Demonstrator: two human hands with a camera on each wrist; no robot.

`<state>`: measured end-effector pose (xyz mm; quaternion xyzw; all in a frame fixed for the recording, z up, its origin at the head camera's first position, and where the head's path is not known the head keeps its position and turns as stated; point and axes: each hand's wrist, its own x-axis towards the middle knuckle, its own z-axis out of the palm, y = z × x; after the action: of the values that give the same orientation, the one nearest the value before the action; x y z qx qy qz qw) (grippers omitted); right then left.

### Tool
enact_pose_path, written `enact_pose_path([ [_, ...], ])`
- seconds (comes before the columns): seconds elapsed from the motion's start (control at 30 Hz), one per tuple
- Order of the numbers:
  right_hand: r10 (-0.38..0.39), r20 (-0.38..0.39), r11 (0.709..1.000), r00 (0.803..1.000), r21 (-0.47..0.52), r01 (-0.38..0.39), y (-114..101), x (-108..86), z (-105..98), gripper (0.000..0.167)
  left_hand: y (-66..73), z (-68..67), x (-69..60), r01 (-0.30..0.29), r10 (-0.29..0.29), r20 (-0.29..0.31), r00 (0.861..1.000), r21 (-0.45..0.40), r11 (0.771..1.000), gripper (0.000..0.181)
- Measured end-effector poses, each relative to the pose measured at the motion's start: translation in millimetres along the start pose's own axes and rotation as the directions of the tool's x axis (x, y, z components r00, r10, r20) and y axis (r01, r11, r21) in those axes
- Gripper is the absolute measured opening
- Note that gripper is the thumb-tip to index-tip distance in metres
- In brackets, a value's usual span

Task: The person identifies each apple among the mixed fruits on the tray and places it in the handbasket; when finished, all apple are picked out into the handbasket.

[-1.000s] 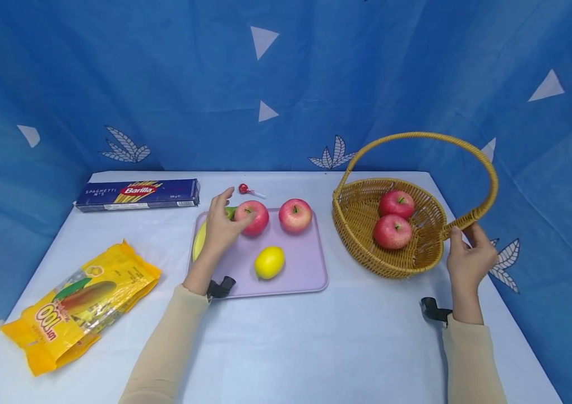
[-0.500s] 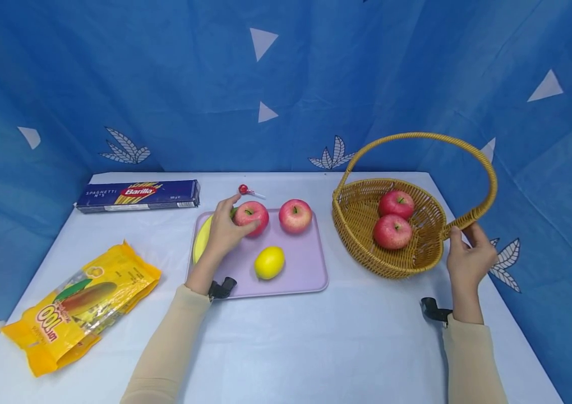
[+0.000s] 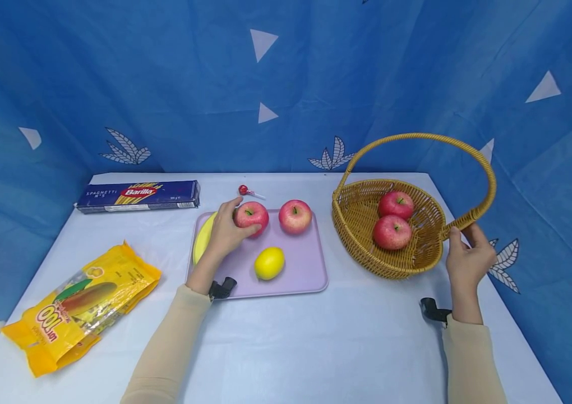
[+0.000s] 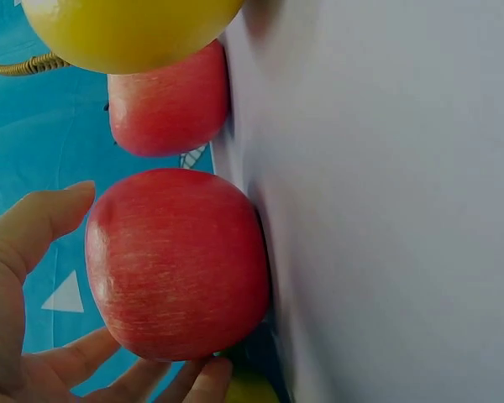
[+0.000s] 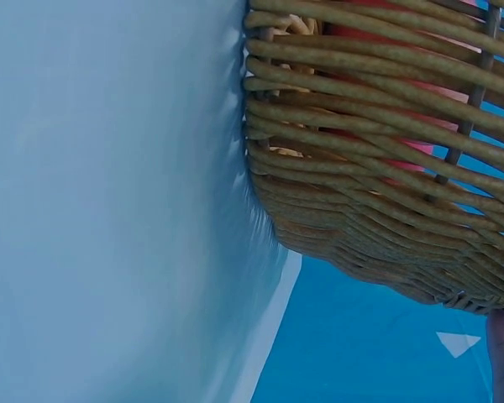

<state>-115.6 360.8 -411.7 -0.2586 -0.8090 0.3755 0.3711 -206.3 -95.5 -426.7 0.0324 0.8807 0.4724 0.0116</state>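
Red apple (image 3: 251, 215): at two o'clock from the left hand (image 3: 224, 231) in the head view, with twelve pointing away from the person; it stands on the far part of the lilac tray (image 3: 301, 278).
Left hand: half closed, curved round the red apple, thumb at its five o'clock side and fingers at its nine to eleven; whether the thumb tip presses on it or lies just beside it, I cannot tell.
Apple skin: deep red with fine pale streaks in the left wrist view, pinker from above, smooth and slightly glossy; a short dark stem sits in the top hollow.
Wicker basket (image 3: 361, 252): golden brown, with a tall arched handle (image 3: 419, 135), on the bench (image 3: 356, 348) at three o'clock from the tray.
Right hand (image 3: 470, 259): closed in a pinch on the handle's base, between the basket's three and four o'clock.
Basket apples (image 3: 392, 232): two, red, one just beyond the other.
Tray neighbours: second apple (image 3: 295, 216) at three o'clock from the red apple, lemon (image 3: 269, 263) at five, banana (image 3: 202, 240) at eight, partly hidden by the left hand.
Bench edges: lollipop (image 3: 243, 189) at twelve from the red apple; Barilla spaghetti box (image 3: 137, 195) at ten from the tray; yellow bag (image 3: 84, 303) between eight and nine.
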Motion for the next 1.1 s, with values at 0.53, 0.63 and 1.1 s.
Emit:
enact_pose_path([
  [0.53, 0.022, 0.006, 1.0, 1.0, -0.01, -0.022, -1, -0.4, 0, 0.034, 0.8, 2.1, 0.0, 0.019, -0.021, 0.028, 0.999, 0.078, 0.997, 0.08],
  [0.63, 0.026, 0.002, 1.0, 1.0, -0.014, -0.026, -1, 0.7, 0, 0.033, -0.5, 2.0, 0.6, 0.013, -0.016, 0.026, 1.0, 0.08, 0.997, 0.079],
  [1.1, 0.014, 0.002, 1.0, 1.0, -0.009, -0.014, -1, 0.9, 0, 0.032, 8.4, -10.1, -4.2, -0.022, 0.022, -0.027, 0.999, 0.01, 1.0, 0.076],
])
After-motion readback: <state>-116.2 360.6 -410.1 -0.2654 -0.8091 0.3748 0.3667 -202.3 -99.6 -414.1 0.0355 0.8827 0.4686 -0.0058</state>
